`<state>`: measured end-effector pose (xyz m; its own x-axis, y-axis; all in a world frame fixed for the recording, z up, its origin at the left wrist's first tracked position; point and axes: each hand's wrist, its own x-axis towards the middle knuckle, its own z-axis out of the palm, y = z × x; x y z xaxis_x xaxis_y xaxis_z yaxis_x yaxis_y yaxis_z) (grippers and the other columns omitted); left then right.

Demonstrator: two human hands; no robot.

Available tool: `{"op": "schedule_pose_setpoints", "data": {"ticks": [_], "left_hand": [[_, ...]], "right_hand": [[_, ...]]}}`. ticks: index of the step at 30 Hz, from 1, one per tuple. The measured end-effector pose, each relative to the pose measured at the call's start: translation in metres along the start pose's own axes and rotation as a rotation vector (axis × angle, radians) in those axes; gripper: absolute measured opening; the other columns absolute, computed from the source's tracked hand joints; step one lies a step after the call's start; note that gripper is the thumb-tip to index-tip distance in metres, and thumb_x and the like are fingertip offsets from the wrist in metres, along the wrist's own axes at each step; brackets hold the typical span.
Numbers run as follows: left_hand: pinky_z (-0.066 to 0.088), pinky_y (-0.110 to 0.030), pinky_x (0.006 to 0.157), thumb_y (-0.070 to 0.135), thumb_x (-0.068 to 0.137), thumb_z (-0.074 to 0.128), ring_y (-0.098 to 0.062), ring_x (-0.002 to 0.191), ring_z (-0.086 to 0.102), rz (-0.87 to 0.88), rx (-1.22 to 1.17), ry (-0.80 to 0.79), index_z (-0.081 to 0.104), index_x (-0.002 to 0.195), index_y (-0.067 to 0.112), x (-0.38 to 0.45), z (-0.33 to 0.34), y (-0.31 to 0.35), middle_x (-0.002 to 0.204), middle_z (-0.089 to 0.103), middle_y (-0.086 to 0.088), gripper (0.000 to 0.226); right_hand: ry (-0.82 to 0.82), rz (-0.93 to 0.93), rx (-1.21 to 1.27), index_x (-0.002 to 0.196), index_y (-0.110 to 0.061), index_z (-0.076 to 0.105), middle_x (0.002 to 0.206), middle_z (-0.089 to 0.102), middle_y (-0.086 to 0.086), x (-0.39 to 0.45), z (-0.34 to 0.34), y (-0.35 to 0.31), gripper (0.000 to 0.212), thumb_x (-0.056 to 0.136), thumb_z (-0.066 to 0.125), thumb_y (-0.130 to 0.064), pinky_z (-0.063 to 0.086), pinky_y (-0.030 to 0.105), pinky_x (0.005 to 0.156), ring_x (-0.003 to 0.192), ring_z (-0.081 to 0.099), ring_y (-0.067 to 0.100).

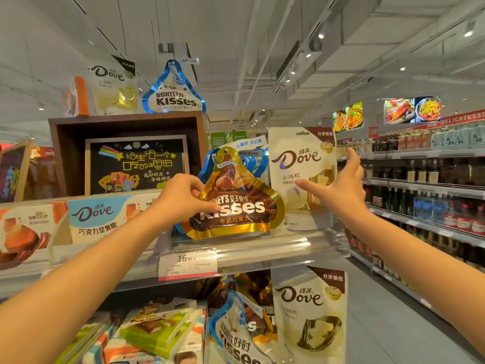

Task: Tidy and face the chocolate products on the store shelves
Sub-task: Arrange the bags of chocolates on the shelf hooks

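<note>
A gold and brown Kisses bag (236, 206) stands at the front of the clear middle shelf (275, 248). My left hand (183, 198) pinches its left edge, thumb on the front. Blue Kisses bags (252, 158) stand behind it. To its right a white Dove pouch (296, 164) stands upright; my right hand (338, 185) rests against its right side with fingers spread straight, thumb across the front.
Dove boxes (97, 216) lie at the shelf's left. On top of a brown display box (126, 153) stand another Dove pouch (115, 88) and a blue Kisses bag (174, 95). Below hang a Dove pouch (309, 316) and Kisses bags (236, 332). A bottle aisle (433, 185) runs along the right.
</note>
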<state>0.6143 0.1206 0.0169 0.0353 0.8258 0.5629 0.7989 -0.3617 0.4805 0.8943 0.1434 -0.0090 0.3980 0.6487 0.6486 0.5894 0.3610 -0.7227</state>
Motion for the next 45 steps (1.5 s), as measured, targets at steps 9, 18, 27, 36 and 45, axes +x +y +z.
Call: {"op": "schedule_pose_setpoints", "data": {"ticks": [9,18,27,36,45], "left_hand": [[0.054,-0.045,0.079,0.017,0.09,0.059,-0.027,0.086,0.066,-0.1,-0.323,0.139,0.057,0.079,0.013,-0.002,-0.003,0.004,0.089,0.068,-0.012,0.012],[0.056,-0.046,0.076,0.019,0.095,0.049,-0.024,0.087,0.065,-0.07,-0.314,0.224,0.05,0.085,0.018,-0.013,0.003,0.02,0.095,0.066,-0.011,0.01],[0.055,-0.034,0.068,0.014,0.091,0.055,-0.018,0.077,0.068,0.075,-0.377,0.344,0.066,0.076,0.025,-0.041,-0.007,0.025,0.08,0.07,-0.003,0.021],[0.056,-0.023,0.056,0.025,0.086,0.064,-0.009,0.06,0.068,0.072,-0.439,0.242,0.065,0.072,0.019,-0.083,-0.037,0.036,0.06,0.069,0.006,0.015],[0.052,-0.02,0.06,0.018,0.085,0.062,-0.014,0.072,0.067,0.017,-0.582,-0.163,0.06,0.06,0.013,-0.14,-0.038,0.008,0.082,0.069,0.003,0.025]], "right_hand": [[-0.092,0.172,0.164,0.143,-0.028,0.01,0.136,0.047,0.009,0.0,-0.007,0.015,0.124,0.049,0.088,-0.044,0.033,0.055,0.106,0.127,0.044,0.03],[-0.23,0.167,0.496,0.09,-0.014,0.063,0.085,0.068,0.001,-0.007,-0.024,0.008,0.022,0.074,0.076,-0.011,0.053,0.029,0.067,0.08,0.066,0.016],[-0.091,-0.096,0.596,0.102,-0.013,0.065,0.089,0.07,-0.003,-0.029,-0.047,-0.012,0.026,0.077,0.074,-0.014,0.057,0.022,0.07,0.078,0.069,0.005],[-0.266,-0.104,0.551,0.097,-0.01,0.067,0.087,0.072,0.001,-0.079,-0.053,-0.043,0.026,0.073,0.077,-0.013,0.056,0.02,0.064,0.076,0.071,0.01],[-0.535,0.039,0.519,0.091,-0.011,0.069,0.074,0.073,-0.005,-0.162,-0.041,-0.054,0.021,0.072,0.077,-0.006,0.052,0.018,0.061,0.069,0.069,0.006]]}}
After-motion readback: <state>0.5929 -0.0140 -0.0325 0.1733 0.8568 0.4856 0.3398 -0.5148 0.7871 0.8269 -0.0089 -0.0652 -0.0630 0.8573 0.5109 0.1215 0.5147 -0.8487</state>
